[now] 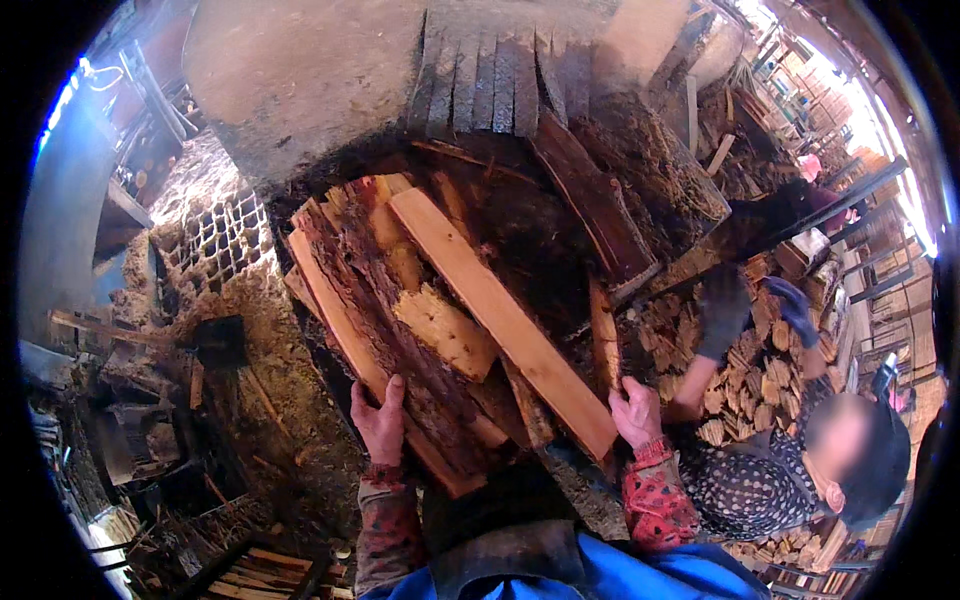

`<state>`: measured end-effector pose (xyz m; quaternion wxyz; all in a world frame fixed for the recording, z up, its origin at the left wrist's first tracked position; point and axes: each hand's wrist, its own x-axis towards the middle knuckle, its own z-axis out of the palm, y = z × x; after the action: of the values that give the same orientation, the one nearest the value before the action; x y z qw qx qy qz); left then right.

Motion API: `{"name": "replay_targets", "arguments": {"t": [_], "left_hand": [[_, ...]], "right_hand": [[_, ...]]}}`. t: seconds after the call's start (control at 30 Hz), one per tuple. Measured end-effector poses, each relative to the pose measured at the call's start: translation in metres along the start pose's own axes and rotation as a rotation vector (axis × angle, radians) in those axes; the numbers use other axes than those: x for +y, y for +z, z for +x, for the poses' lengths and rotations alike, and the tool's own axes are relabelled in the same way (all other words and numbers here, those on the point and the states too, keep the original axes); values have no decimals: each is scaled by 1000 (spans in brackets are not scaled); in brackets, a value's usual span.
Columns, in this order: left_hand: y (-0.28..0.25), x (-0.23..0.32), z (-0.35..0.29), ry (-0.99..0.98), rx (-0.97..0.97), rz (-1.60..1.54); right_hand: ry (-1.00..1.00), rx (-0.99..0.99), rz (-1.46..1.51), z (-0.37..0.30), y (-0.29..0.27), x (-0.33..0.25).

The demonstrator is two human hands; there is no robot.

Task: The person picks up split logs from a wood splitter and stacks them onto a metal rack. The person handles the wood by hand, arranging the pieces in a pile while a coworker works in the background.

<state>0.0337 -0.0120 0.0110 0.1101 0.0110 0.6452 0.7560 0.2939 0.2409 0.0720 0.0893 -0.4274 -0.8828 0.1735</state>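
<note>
A load of rough timber lies before me on a dark surface. Its left side is a bark-edged slab (365,290), and my left hand (380,422) is closed on the slab's left edge, thumb on top. A pale sawn plank (505,320) lies slantwise over other pieces, its near end beside my right hand. My right hand (637,412) is closed at the near end of a narrow strip of wood (604,335); its fingers are partly hidden. Between slab and plank shows a yellowish split piece (445,330).
At right, a co-worker (770,480) in spotted clothing and dark gloves leans by a heap of small wood pieces (755,375). A dark board (595,200) lies beyond the timber, near overlapping dark strips (490,85). At left stand a shovel (220,343) and a grating (220,235).
</note>
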Motion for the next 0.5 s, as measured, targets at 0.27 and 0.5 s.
{"name": "replay_targets", "arguments": {"t": [0.27,0.5], "left_hand": [[3,1,-3,-6,-1,-26],[2,12,0,-46,-7,86]], "right_hand": [[-216,108,2,-11,-8,-36],[-385,217,-73,59,-11,-87]]}}
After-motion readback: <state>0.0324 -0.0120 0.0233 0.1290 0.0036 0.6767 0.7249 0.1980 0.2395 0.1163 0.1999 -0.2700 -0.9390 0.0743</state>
